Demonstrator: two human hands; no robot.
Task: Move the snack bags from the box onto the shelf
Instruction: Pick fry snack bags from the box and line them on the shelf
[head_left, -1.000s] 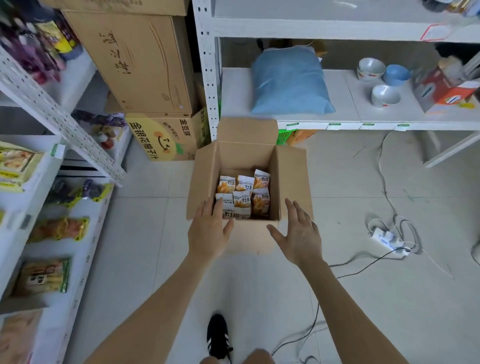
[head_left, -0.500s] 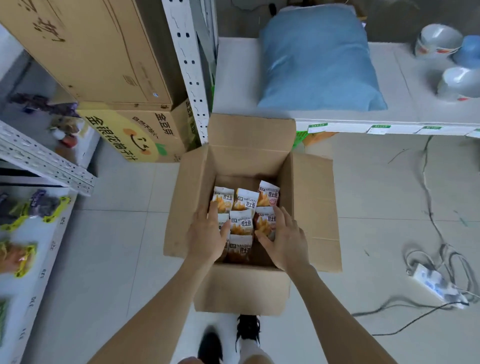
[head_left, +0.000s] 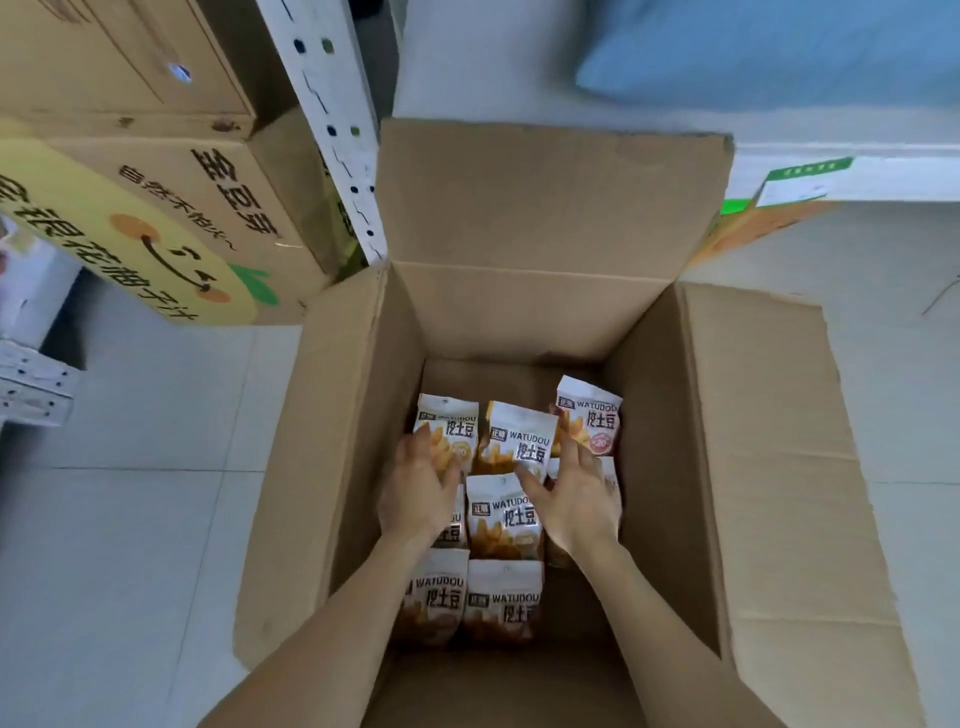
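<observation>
An open cardboard box stands on the floor with its flaps spread. At its bottom lie several white-and-orange snack bags marked WATUDOU, in rows. Both my hands are deep inside the box. My left hand rests over the left bags with its fingers apart. My right hand lies on the right bags, fingers spread, its thumb touching the middle back bag. Neither hand has closed on a bag. The white shelf runs along the top behind the box.
A perforated white shelf post stands just left of the box's back flap. Stacked cartons, one with yellow print, sit at the left. A blue cushion-like bag lies on the shelf. Tiled floor surrounds the box.
The view has dropped much closer to the box. Both hands went from hovering over the near rim down onto the bags at the bottom.
</observation>
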